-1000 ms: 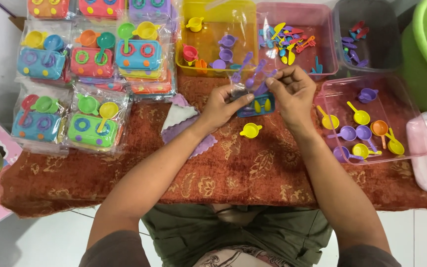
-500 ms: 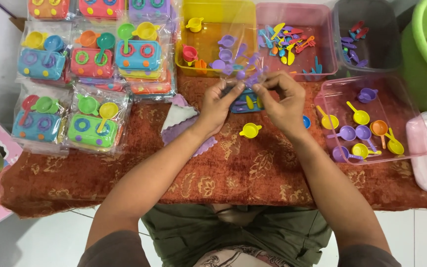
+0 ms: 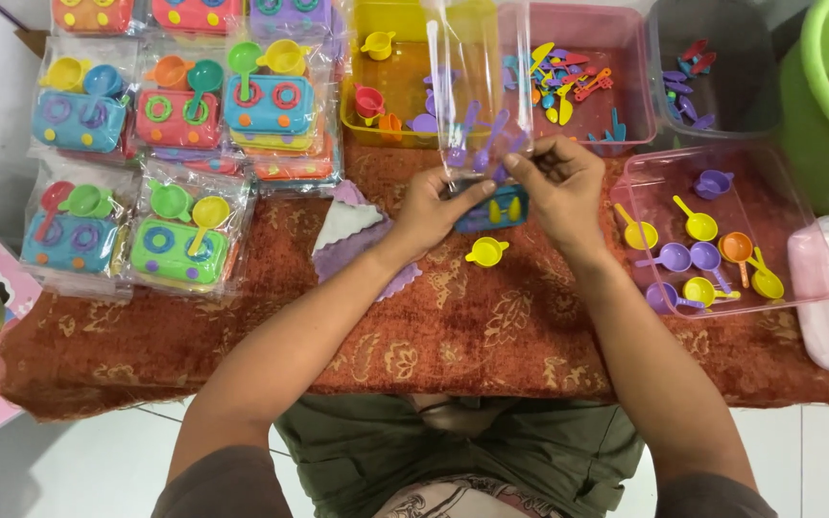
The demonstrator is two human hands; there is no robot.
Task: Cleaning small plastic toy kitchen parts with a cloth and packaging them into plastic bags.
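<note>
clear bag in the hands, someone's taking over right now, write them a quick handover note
Left hand and right hand both pinch the clear bag, held upright over the red cloth.
In the bag: a blue toy stove and purple utensils.
Done: bagged toy sets stacked at left.
Left: a yellow toy pan lies loose on the cloth, outside the bag; the bag's top is open. Spare pans sit in the pink tray at right.

My counter [image 3: 530,336], wearing a rust patterned cloth, is carrying bagged toy stoves [image 3: 170,245], a yellow cup [image 3: 485,251], a purple cloth [image 3: 352,235] and plastic bins [image 3: 722,230]
</note>
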